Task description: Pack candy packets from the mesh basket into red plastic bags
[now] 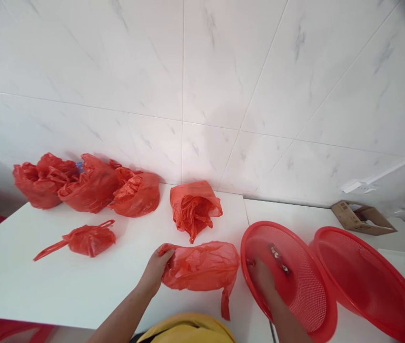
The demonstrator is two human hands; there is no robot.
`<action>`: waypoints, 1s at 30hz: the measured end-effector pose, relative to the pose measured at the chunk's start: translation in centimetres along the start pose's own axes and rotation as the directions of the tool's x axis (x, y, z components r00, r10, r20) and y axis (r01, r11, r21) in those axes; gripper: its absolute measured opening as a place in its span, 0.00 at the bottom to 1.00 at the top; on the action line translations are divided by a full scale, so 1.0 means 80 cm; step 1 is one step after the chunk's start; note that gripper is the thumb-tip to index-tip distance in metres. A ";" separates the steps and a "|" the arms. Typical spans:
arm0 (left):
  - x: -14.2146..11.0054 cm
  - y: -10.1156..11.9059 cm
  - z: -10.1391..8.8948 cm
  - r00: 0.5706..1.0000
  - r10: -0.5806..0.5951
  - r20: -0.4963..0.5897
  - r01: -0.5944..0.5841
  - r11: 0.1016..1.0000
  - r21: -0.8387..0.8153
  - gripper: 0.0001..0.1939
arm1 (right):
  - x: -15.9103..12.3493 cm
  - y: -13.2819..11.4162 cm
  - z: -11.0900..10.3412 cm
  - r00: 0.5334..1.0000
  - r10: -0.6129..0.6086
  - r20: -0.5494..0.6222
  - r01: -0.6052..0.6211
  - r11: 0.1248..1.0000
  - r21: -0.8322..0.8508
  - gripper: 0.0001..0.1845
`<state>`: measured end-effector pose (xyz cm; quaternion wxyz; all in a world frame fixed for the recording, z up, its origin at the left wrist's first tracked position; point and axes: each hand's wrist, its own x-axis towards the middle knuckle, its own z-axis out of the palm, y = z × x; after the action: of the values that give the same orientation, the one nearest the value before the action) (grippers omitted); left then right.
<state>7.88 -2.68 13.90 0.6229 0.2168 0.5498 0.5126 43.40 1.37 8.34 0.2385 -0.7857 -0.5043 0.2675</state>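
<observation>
My left hand [159,264] is closed on the gathered edge of a red plastic bag [202,267], which lies sideways over the white table with one handle hanging toward me. My right hand [261,276] reaches down into a red perforated plastic basket [316,295]. Its fingers are curled at the basket's left side around something small and dark red that I cannot make out. Beside that hand, a small dark wrapped packet [280,259] with pale marks lies on the basket's bottom.
Several filled red bags, one of them a rounded bag [138,193], line the tiled wall. A tied red bag [91,240] lies at left, and a crumpled red bag [195,209] stands behind my hands. Right are a second red basket [362,271] and a cardboard box [361,216].
</observation>
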 end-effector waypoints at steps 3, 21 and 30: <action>0.001 -0.001 0.000 1.000 0.006 -0.031 -0.007 1.000 -0.010 0.11 | 0.000 -0.019 -0.006 0.999 -0.049 -0.003 0.049 0.998 0.026 0.06; -0.003 0.003 0.013 0.998 0.031 -0.053 -0.034 0.998 -0.045 0.12 | -0.109 -0.164 0.073 0.904 -0.222 0.366 -0.073 0.763 0.642 0.16; -0.006 0.009 0.014 1.000 -0.008 -0.025 0.005 0.995 -0.099 0.13 | -0.110 -0.137 0.069 0.895 -0.135 0.425 -0.133 0.829 0.543 0.13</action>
<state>8.66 -2.50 15.09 0.6276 0.1774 0.5322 0.5398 29.40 -1.98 12.89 0.3358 -0.5981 -0.4450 0.5757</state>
